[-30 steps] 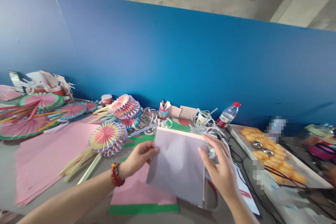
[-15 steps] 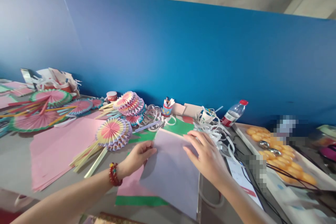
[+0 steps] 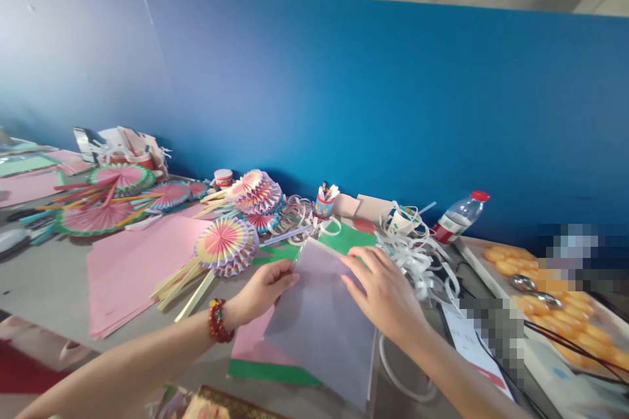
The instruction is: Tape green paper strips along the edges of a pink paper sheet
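Note:
A lavender sheet of paper point(image 3: 329, 314) lies at a slant in front of me, over pink paper point(image 3: 255, 340) and green paper point(image 3: 275, 372). My left hand point(image 3: 268, 288), with a red bead bracelet at the wrist, pinches the sheet's left edge between thumb and fingers. On the upper right part of the sheet rests my right hand point(image 3: 381, 285), its fingers apart and slightly bent. Along the top of the sheet runs a pale narrow edge. A folded paper fan point(image 3: 223, 242) with yellow sticks lies left of my left hand.
Pink sheets point(image 3: 132, 275) and more paper fans point(image 3: 120, 180) cover the left. Behind stand a pen cup point(image 3: 324, 203) and tangled white paper strips point(image 3: 417, 262). To the right are a leaning bottle point(image 3: 462, 216), black cables and a tray of orange items point(image 3: 580, 314).
The view has turned slightly left, so everything appears shifted rightward. Both hands keep about the same places on the lavender sheet.

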Motion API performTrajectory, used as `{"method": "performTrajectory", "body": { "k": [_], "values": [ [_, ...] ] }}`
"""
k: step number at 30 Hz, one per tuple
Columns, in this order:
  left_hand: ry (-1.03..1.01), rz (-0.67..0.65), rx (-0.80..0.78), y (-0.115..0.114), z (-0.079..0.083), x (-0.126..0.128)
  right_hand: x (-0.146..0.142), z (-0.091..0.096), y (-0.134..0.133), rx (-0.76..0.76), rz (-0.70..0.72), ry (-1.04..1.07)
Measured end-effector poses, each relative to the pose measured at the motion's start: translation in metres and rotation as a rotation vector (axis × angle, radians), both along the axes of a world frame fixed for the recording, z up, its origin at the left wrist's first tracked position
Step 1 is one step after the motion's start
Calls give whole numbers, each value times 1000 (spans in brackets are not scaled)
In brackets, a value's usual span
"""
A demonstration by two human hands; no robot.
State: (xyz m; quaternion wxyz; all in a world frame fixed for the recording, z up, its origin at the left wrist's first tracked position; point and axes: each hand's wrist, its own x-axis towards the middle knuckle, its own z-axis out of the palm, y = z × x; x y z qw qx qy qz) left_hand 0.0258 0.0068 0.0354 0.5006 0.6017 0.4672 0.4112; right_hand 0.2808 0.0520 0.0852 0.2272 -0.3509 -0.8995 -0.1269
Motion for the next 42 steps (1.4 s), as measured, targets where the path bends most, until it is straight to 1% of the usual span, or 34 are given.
{"method": "performTrajectory", "body": {
  "k": [2,5,8,12,14,17,21,24,26,29,32,38,42],
  "values": [
    [12,7,19,-1,3,-4,-3,-1,2,-41,14,24],
    [27,24,45,-2,6,-11,-9,1,6,-169,42,78],
    [28,43,56,-2,6,-17,-13,8,11,-381,24,135],
    [10,20,33,-2,6,-21,-12,17,17,-747,1,202],
    [-1,-6,10,-2,8,-21,-10,20,19,-835,1,173],
    [-20,-35,-26,-1,13,-20,-6,23,19,-819,6,144],
    [-55,-46,-58,-2,16,-16,-1,27,16,-802,-15,191],
    [-93,-53,-105,-11,14,-9,5,27,12,-844,-56,190],
    [-174,-94,-210,-22,10,-1,11,26,10,-906,-74,188],
    [-338,-195,-390,-39,0,12,21,21,8,-994,-77,219],
    [-422,-230,-505,-49,-7,21,29,16,6,-1031,-69,250],
    [-435,-251,-559,-61,-14,27,38,6,-3,-1124,-46,267],
    [-472,-290,-600,-68,-14,28,41,-7,-5,-1168,-62,265]
  ]
}}
